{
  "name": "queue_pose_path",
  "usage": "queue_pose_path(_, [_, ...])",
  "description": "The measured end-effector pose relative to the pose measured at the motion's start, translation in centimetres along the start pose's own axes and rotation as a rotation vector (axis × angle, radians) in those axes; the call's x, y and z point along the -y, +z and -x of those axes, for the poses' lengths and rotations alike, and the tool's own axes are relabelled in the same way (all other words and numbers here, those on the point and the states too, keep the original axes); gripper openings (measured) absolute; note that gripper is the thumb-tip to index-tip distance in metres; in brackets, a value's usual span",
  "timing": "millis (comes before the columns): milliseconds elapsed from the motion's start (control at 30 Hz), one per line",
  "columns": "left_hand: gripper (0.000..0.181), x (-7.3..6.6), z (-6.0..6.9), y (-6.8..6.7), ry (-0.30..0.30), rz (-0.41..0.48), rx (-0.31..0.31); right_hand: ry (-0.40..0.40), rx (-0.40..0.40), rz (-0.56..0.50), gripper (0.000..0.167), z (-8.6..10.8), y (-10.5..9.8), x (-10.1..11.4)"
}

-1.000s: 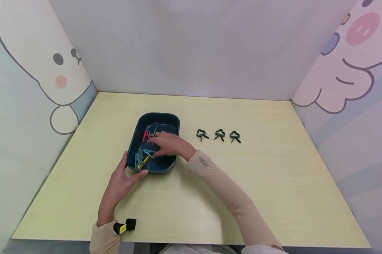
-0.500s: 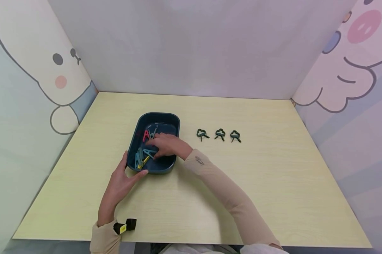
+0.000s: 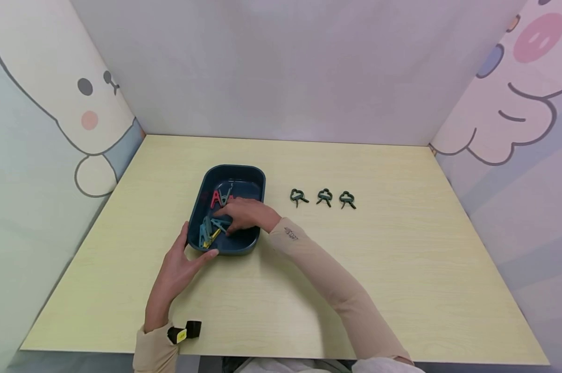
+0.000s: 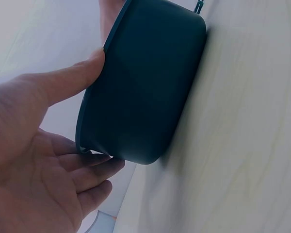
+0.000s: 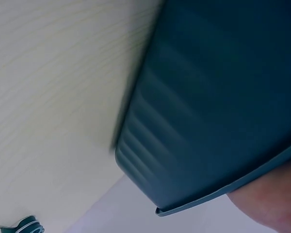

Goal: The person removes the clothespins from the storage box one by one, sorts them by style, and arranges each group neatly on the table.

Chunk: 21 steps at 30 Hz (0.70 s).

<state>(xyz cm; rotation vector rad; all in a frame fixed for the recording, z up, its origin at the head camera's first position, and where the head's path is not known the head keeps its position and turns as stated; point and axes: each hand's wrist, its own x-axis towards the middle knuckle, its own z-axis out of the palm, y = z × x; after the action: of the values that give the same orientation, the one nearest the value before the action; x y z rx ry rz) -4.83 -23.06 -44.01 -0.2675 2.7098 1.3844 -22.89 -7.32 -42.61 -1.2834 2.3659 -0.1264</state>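
A dark blue bin [image 3: 234, 250] [image 4: 145, 82] [image 5: 223, 97] holds several clips: a red one [image 3: 215, 199], blue ones [image 3: 202, 233] and a yellow one [image 3: 212, 239]. My left hand [image 3: 176, 272] [image 4: 43, 145] grips the bin's near left corner, thumb on the near wall and fingers at the left side. Reaching over the right wall, my right hand [image 3: 248, 213] [image 5: 271, 199] is inside the bin with index finger and thumb spread apart. Its thumb is close to a light blue clip [image 3: 219, 223]; nothing shows pinched, though some fingertips are hidden.
Three dark green clips [image 3: 299, 197] [image 3: 325, 196] [image 3: 347, 199] lie in a row on the pale wooden table [image 3: 402, 269], right of the bin. A grey wall [image 3: 281, 72] stands behind the table, with cartoon-printed walls at both sides.
My right hand has shifted slightly inside the bin, and its forearm has moved a little left. The left hand keeps its grip on the corner.
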Motion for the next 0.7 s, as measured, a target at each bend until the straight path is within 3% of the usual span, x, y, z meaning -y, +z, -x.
queue_pose_path(700, [0.108,0.0,0.01,0.03,0.018,0.009,-0.003,-0.036,0.009,-0.046,0.065,-0.27,0.13,-0.08])
